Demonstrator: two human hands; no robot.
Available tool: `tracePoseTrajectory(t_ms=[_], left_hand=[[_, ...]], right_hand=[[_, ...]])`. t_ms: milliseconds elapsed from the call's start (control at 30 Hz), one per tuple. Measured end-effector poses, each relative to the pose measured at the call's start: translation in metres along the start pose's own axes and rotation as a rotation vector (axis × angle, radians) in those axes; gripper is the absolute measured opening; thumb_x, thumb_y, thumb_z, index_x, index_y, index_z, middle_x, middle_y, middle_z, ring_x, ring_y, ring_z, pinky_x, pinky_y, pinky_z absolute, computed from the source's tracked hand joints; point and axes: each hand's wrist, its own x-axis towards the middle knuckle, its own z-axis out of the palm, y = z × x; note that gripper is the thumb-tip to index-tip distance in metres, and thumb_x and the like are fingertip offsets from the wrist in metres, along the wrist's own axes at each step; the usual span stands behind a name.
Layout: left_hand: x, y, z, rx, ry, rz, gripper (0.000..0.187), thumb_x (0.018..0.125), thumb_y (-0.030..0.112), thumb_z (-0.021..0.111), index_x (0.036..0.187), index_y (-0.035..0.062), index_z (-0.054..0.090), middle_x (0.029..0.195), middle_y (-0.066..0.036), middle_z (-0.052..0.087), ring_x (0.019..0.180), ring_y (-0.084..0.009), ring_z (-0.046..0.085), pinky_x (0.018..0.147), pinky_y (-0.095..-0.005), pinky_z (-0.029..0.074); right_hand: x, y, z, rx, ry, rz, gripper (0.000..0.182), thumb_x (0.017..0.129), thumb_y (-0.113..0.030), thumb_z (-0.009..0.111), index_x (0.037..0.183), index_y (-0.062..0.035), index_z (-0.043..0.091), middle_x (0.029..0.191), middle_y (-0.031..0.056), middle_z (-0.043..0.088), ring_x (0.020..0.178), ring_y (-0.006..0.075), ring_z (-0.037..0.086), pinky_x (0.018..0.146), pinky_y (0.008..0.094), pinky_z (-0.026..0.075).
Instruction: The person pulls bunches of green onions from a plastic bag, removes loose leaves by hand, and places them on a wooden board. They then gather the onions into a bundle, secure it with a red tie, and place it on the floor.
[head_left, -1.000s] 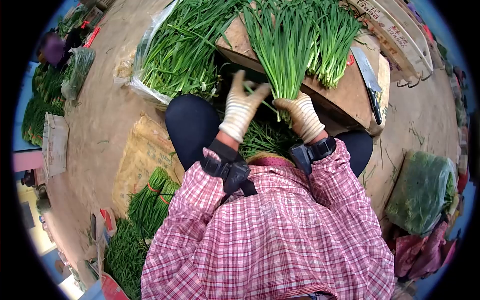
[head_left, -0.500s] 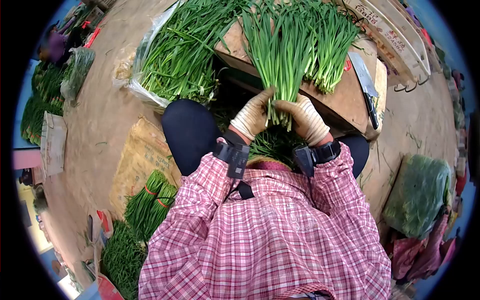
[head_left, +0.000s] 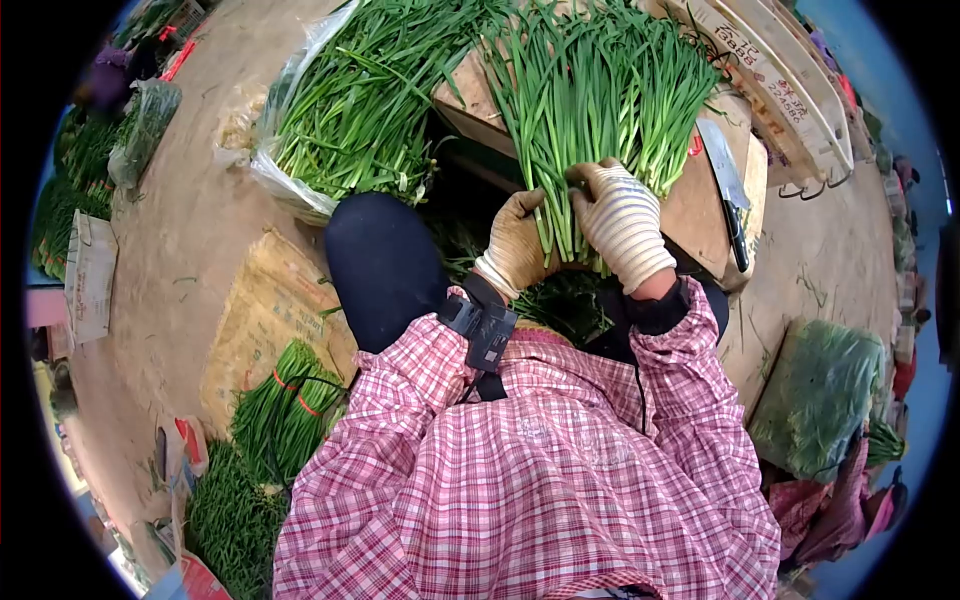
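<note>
A loose bunch of garlic chives (head_left: pixel 560 150) lies with its pale stalk ends toward me. My left hand (head_left: pixel 515 245), in a soiled work glove, is closed around the left side of those ends. On top of the stalks is my right hand (head_left: pixel 622 220), its gloved back turned up and its fingers curled in on them. More chives (head_left: pixel 665 130) rest beside the bunch on the wooden board (head_left: pixel 700 225). To their right lies a cleaver (head_left: pixel 725 170) with a black handle.
Left of the board stands a plastic-lined heap of chives (head_left: pixel 350 110). Banded bundles (head_left: pixel 290 400) sit by a yellow sack (head_left: pixel 265 310) on the floor. A white crate (head_left: pixel 770 80) stands at the upper right, and a plastic-wrapped green package (head_left: pixel 820 395) lies at the lower right.
My right hand has turned palm-down and moved up onto the stalks. The left hand stays at the stalk ends. The held bunch has come down beside the other chives.
</note>
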Motion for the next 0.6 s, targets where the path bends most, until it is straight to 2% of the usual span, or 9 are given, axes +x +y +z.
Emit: tracePoseTrajectory(t_ms=[133, 200, 233, 300, 333, 400, 467, 533, 600], left_hand=[[-0.003, -0.005, 0.016, -0.005, 0.207, -0.018, 0.053, 0.089, 0.032, 0.045, 0.137, 0.0075, 0.045, 0.135, -0.018, 0.052, 0.122, -0.0393, 0.051, 0.102, -0.0641, 0.035], [-0.005, -0.011, 0.028, 0.577, 0.336, 0.071, 0.052, 0.087, 0.021, 0.052, 0.136, 0.0058, 0.044, 0.130, -0.017, 0.056, 0.117, -0.0365, 0.056, 0.098, -0.0597, 0.043], [-0.001, -0.014, 0.024, 0.597, 0.341, 0.134, 0.053, 0.084, 0.011, 0.056, 0.135, 0.0034, 0.044, 0.124, -0.015, 0.059, 0.112, -0.0333, 0.060, 0.095, -0.0542, 0.048], [-0.002, -0.010, 0.020, 0.551, 0.331, 0.131, 0.053, 0.085, 0.012, 0.055, 0.135, 0.0029, 0.043, 0.124, -0.015, 0.059, 0.110, -0.0328, 0.061, 0.095, -0.0531, 0.049], [-0.003, -0.009, 0.018, 0.504, 0.321, 0.128, 0.052, 0.086, 0.013, 0.054, 0.135, 0.0024, 0.042, 0.124, -0.015, 0.059, 0.109, -0.0323, 0.061, 0.094, -0.0519, 0.050], [-0.004, -0.007, 0.011, 0.399, 0.287, 0.098, 0.048, 0.087, 0.015, 0.054, 0.132, 0.0025, 0.046, 0.122, -0.014, 0.061, 0.108, -0.0307, 0.062, 0.092, -0.0518, 0.051], [-0.003, -0.008, 0.012, 0.317, 0.299, 0.081, 0.040, 0.089, 0.018, 0.054, 0.126, 0.0033, 0.053, 0.117, -0.013, 0.064, 0.107, -0.0287, 0.062, 0.089, -0.0511, 0.052], [0.001, -0.013, 0.022, 0.398, 0.400, 0.120, 0.031, 0.091, 0.021, 0.055, 0.118, 0.0055, 0.058, 0.109, -0.011, 0.066, 0.103, -0.0262, 0.063, 0.087, -0.0500, 0.052], [0.004, -0.016, 0.038, 0.533, 0.660, 0.122, 0.028, 0.092, 0.024, 0.056, 0.113, 0.0062, 0.060, 0.105, -0.010, 0.066, 0.098, -0.0244, 0.064, 0.086, -0.0490, 0.052]], right_hand=[[0.004, -0.002, -0.007, -0.073, -0.083, 0.048, 0.027, 0.077, -0.027, 0.068, 0.096, -0.0081, 0.069, 0.091, 0.0163, 0.067, 0.085, 0.0339, 0.066, 0.076, 0.0423, 0.053], [0.007, 0.000, -0.008, -0.102, -0.097, 0.050, 0.028, 0.075, -0.028, 0.069, 0.093, -0.0065, 0.070, 0.087, 0.0163, 0.068, 0.083, 0.0337, 0.067, 0.076, 0.0418, 0.053], [0.009, 0.002, -0.008, 0.027, -0.123, 0.104, 0.028, 0.075, -0.029, 0.068, 0.089, -0.0047, 0.070, 0.082, 0.0169, 0.068, 0.079, 0.0344, 0.067, 0.074, 0.0411, 0.053], [0.014, 0.013, -0.004, 0.307, -0.135, 0.144, 0.032, 0.072, -0.029, 0.071, 0.081, 0.0013, 0.070, 0.073, 0.0194, 0.068, 0.069, 0.0337, 0.067, 0.068, 0.0376, 0.053], [0.015, 0.019, -0.002, 0.448, -0.178, 0.186, 0.033, 0.071, -0.028, 0.075, 0.080, 0.0036, 0.069, 0.069, 0.0166, 0.067, 0.063, 0.0258, 0.067, 0.064, 0.0337, 0.053], [0.010, 0.018, -0.013, 0.614, -0.203, 0.237, 0.032, 0.072, -0.025, 0.077, 0.081, 0.0042, 0.068, 0.068, 0.0119, 0.067, 0.061, 0.0185, 0.064, 0.062, 0.0314, 0.052], [0.004, 0.021, -0.009, 0.679, -0.138, 0.217, 0.028, 0.073, -0.021, 0.077, 0.081, 0.0035, 0.067, 0.070, 0.0101, 0.067, 0.062, 0.0167, 0.062, 0.061, 0.0306, 0.052], [-0.005, 0.023, -0.003, 0.743, -0.072, 0.198, 0.024, 0.075, -0.017, 0.077, 0.082, 0.0027, 0.067, 0.071, 0.0084, 0.066, 0.063, 0.0150, 0.061, 0.060, 0.0298, 0.051], [-0.019, 0.020, 0.000, 0.752, 0.028, -0.057, 0.018, 0.076, -0.008, 0.077, 0.084, 0.0004, 0.064, 0.076, 0.0075, 0.065, 0.066, 0.0140, 0.060, 0.060, 0.0278, 0.050]])
